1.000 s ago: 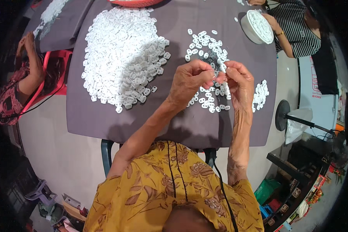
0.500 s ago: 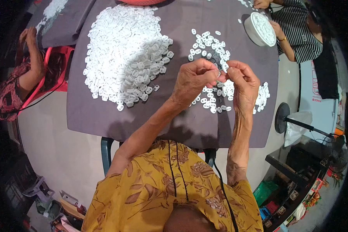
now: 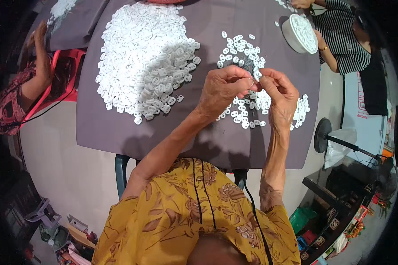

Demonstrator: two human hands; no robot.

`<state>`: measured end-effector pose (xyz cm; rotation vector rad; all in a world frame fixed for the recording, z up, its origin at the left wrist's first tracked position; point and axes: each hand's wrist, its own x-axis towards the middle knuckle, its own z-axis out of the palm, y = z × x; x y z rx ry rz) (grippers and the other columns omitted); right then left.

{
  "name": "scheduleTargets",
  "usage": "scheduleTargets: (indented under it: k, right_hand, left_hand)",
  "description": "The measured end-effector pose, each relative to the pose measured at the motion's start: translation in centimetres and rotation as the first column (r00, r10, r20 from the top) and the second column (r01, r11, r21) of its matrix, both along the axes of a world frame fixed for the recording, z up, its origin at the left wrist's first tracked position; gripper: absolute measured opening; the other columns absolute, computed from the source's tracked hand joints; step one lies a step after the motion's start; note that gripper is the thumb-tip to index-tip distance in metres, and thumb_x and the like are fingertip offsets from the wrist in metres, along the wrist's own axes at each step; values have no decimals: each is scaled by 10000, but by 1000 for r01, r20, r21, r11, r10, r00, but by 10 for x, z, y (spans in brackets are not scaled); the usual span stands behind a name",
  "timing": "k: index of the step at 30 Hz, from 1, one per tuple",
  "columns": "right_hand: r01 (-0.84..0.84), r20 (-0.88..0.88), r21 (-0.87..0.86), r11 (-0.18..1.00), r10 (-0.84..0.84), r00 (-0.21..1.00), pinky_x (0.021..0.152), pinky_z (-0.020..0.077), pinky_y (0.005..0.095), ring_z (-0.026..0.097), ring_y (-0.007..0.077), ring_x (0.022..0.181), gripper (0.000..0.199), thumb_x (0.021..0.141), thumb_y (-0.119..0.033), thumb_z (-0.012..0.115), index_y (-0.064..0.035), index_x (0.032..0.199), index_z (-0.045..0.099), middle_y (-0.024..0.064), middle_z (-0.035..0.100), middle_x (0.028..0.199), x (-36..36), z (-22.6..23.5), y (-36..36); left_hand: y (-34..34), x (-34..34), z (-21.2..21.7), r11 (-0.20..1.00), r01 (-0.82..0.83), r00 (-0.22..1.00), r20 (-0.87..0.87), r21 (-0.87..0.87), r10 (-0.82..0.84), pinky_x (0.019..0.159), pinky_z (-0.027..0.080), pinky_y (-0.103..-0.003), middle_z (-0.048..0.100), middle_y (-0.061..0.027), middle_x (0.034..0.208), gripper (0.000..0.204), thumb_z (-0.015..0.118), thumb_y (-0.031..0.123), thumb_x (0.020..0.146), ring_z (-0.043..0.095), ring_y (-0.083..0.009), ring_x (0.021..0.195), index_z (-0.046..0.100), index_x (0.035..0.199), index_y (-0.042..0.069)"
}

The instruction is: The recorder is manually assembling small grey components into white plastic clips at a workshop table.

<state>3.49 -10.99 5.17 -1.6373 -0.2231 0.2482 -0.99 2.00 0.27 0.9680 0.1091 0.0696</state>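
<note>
Both my hands are raised over the right half of a table with a grey-brown cover (image 3: pixel 181 137), fingertips almost meeting. My right hand (image 3: pixel 278 90) pinches a small white oval plastic piece (image 3: pixel 257 75) between thumb and fingers. Close beside it, my left hand (image 3: pixel 225 86) is closed in a pinch on something tiny and thin that I cannot make out. Beneath and around my hands lie loose white oval pieces (image 3: pixel 241 115) with dark marks or holes, and some thin dark bits (image 3: pixel 246 66) among them. A large heap of similar white pieces (image 3: pixel 141 66) covers the table's left part.
At the far right a person in a striped top (image 3: pixel 340 39) has a hand by a white bowl (image 3: pixel 288 37) full of pieces. A red container (image 3: pixel 166 1) stands at the far edge. Another person's arm (image 3: pixel 40 57) reaches toward a second table, near a red chair (image 3: pixel 70 62).
My hands stay nearly in place, still pinching close together. The view has shifted slightly. At the left, the other person's arm has moved a little farther away.
</note>
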Motion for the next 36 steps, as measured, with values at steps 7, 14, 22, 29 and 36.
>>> scheduleTargets:
  k: [7, 14, 22, 29, 36]
  right_hand:
    - [7, 6, -30, 1000, -7, 1000, 661, 449, 234, 579, 128, 667, 169, 783, -20, 590, 40, 940, 611, 68, 614, 750, -2, 1, -1]
    - [6, 33, -26, 1000, -5, 999, 655, 462, 239, 585, 139, 671, 176, 788, -20, 584, 42, 951, 605, 68, 609, 764, -3, -1, -2]
    - [17, 57, -16, 1000, -16, 998, 655, 462, 241, 590, 146, 675, 168, 796, -30, 574, 44, 945, 601, 71, 608, 764, -3, -4, -2]
    - [1, 34, -55, 999, 1, 999, 657, 458, 235, 593, 144, 663, 166, 788, -26, 575, 41, 938, 603, 71, 607, 753, -2, -5, -6]
    - [39, 22, 13, 999, -39, 999, 630, 473, 222, 595, 136, 676, 159, 789, 0, 562, 55, 933, 600, 67, 600, 748, -4, -7, -3]
  left_hand:
    - [0, 0, -2, 997, -19, 1000, -5, 69, 20, 558, 425, -182, 610, -39, 716, 139, 583, 101, 770, 518, -48, 624, 613, 823, -24]
    - [0, 1, 0, 998, -17, 1000, 5, 61, 16, 553, 425, -184, 591, -31, 690, 155, 585, 106, 775, 512, -51, 605, 617, 832, -34]
    - [-1, 3, -3, 996, -16, 1000, 5, 84, 16, 539, 416, -181, 576, -13, 682, 175, 597, 124, 781, 502, -47, 597, 625, 844, -36]
    - [1, 2, -6, 995, -22, 1000, -12, 98, 23, 535, 405, -180, 568, -5, 676, 178, 605, 136, 774, 487, -39, 597, 627, 838, -29]
    - [0, 2, -3, 998, -3, 1000, -11, 69, 4, 541, 406, -181, 565, -11, 682, 186, 599, 136, 781, 490, -43, 601, 615, 846, -37]
